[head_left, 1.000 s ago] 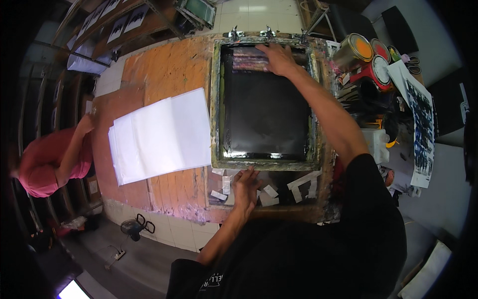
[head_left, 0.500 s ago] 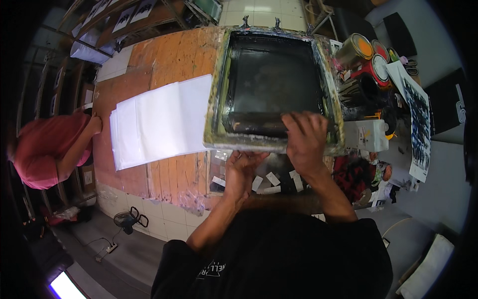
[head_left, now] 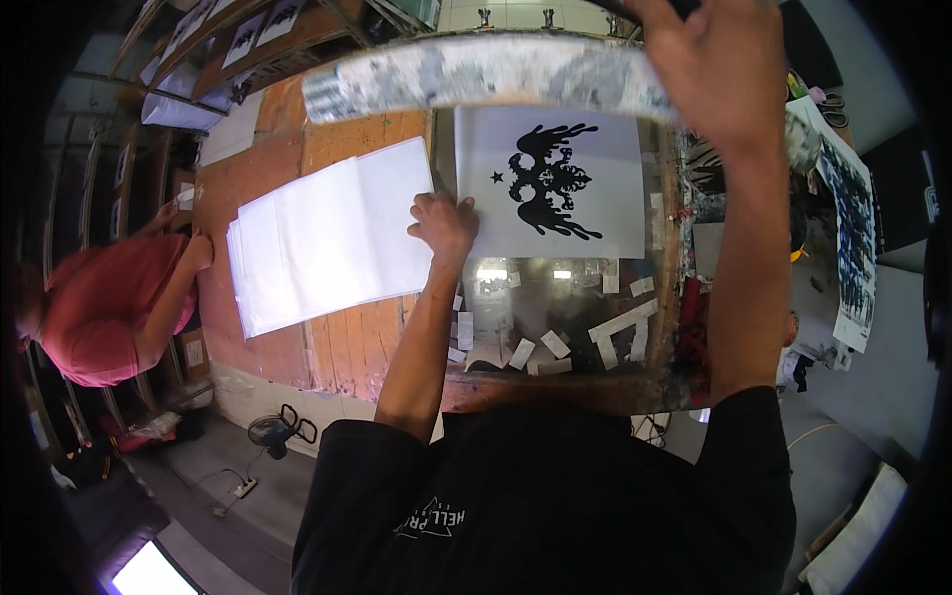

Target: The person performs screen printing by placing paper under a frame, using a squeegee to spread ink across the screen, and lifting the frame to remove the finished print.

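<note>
A silkscreen frame (head_left: 496, 79), its near bar crusted with white and grey paint, is raised and tilted up across the top. My right hand (head_left: 729, 74) reaches high at its right end, fingers closed on the dark bar of a squeegee (head_left: 623, 10), mostly cut off by the picture's edge. Below the frame, a white sheet printed with a black double-headed eagle (head_left: 551, 178) and a small star lies on the press bed (head_left: 526, 302). My left hand (head_left: 443, 228) rests with curled fingers between this print and a stack of white sheets (head_left: 332, 233); its fingertips are hidden.
Pale tape strips (head_left: 620, 322) mark the near part of the bed. On the left, a person in a red shirt (head_left: 109, 307) stands by shelves. A dark-inked sheet (head_left: 848, 228) hangs at the right. A small fan (head_left: 278, 431) stands on the floor.
The frame has swung up from the bed, uncovering the printed sheet. My right hand has risen with it. My left hand has moved from under the frame's near edge to beside the stack.
</note>
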Tool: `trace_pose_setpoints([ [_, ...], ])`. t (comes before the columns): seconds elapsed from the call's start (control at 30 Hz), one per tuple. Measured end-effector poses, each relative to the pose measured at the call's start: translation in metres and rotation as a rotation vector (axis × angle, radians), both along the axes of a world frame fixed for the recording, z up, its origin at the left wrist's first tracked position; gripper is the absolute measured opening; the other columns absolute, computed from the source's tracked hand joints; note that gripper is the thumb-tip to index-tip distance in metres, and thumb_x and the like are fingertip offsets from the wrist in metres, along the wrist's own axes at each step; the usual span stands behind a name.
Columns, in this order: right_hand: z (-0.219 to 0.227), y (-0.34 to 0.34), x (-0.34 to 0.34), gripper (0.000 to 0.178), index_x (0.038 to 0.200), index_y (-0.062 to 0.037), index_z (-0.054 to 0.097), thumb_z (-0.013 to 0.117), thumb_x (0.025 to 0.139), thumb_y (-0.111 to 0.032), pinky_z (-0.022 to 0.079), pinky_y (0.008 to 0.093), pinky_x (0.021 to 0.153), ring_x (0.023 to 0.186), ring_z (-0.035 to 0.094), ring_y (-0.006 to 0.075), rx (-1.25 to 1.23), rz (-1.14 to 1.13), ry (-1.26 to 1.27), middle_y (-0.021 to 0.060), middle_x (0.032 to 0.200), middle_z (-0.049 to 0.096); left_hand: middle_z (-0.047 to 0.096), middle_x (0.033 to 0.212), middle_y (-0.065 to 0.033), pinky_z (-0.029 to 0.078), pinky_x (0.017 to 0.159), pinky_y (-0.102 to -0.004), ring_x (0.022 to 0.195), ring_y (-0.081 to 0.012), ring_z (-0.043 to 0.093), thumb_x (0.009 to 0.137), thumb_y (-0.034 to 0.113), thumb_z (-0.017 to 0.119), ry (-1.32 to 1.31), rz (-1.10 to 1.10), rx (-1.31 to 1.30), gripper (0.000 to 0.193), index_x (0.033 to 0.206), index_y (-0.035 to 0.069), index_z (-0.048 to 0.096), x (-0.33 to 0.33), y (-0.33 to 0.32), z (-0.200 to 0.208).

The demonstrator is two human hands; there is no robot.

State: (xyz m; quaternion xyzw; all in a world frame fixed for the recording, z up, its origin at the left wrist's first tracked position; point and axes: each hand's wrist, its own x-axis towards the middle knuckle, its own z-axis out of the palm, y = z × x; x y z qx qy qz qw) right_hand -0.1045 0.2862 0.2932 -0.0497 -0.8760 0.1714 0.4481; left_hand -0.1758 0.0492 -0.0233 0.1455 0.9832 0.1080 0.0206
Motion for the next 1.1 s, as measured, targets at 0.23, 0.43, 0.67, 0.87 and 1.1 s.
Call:
trace_pose_setpoints([
  [0.23, 0.046, 0.005, -0.021, 0.022, 0.107, 0.0023, 0.072, 0.068, 0.085, 0.0, 0.051, 0.038, 0.077, 0.078, 0.067, 0.0232, -0.223, -0.095, -0.246, 0.016, 0.084, 0.072, 0.074, 0.092, -0.0102, 0.057, 0.065, -0.0299, 0.07, -0.0181, 0.069, 0.098, 0.015, 0.07, -1.198, 0.12, 1.099, 0.015, 0.1, 0.0, 0.068, -0.016, 0.007, 0.065],
  [0.43, 0.093, 0.053, -0.045, 0.023, 0.108, 0.0022, 0.072, 0.071, 0.085, -0.003, 0.05, 0.0364, 0.077, 0.078, 0.065, 0.0212, -0.515, -0.064, -0.487, 0.0144, 0.085, 0.072, 0.067, 0.088, -0.003, 0.053, 0.069, -0.0273, 0.074, -0.012, 0.06, 0.101, 0.013, 0.066, -1.147, 0.179, 1.202, 0.01, 0.096, 0.004, 0.066, -0.049, -0.047, 0.023],
  [0.67, 0.047, 0.029, -0.043, 0.025, 0.106, 0.0037, 0.072, 0.072, 0.082, 0.0, 0.05, 0.033, 0.084, 0.088, 0.065, 0.0185, -0.041, -0.012, -0.199, 0.0118, 0.089, 0.072, 0.068, 0.082, -0.0011, 0.052, 0.073, -0.0263, 0.078, -0.0098, 0.062, 0.095, 0.023, 0.074, -0.739, 0.341, 0.967, 0.018, 0.088, 0.008, 0.067, -0.134, -0.176, 0.051],
  [0.87, 0.044, 0.054, -0.046, 0.028, 0.107, 0.0064, 0.074, 0.076, 0.079, 0.004, 0.051, 0.0373, 0.088, 0.091, 0.068, 0.0236, 0.062, 0.002, -0.261, 0.016, 0.099, 0.075, 0.072, 0.093, -0.0141, 0.054, 0.082, -0.043, 0.088, -0.0313, 0.068, 0.088, 0.027, 0.077, 0.183, 0.36, 0.385, 0.03, 0.102, 0.001, 0.071, -0.191, -0.31, 0.036],
  [1.1, 0.051, 0.033, -0.039, 0.031, 0.106, 0.0065, 0.075, 0.076, 0.076, -0.003, 0.051, 0.0415, 0.086, 0.091, 0.071, 0.0293, -0.101, -0.01, -0.255, 0.0208, 0.098, 0.077, 0.068, 0.106, -0.0149, 0.047, 0.094, -0.042, 0.102, -0.0322, 0.062, 0.085, 0.013, 0.079, 0.265, 0.035, 0.686, 0.022, 0.101, 0.003, 0.067, -0.074, -0.223, -0.005],
])
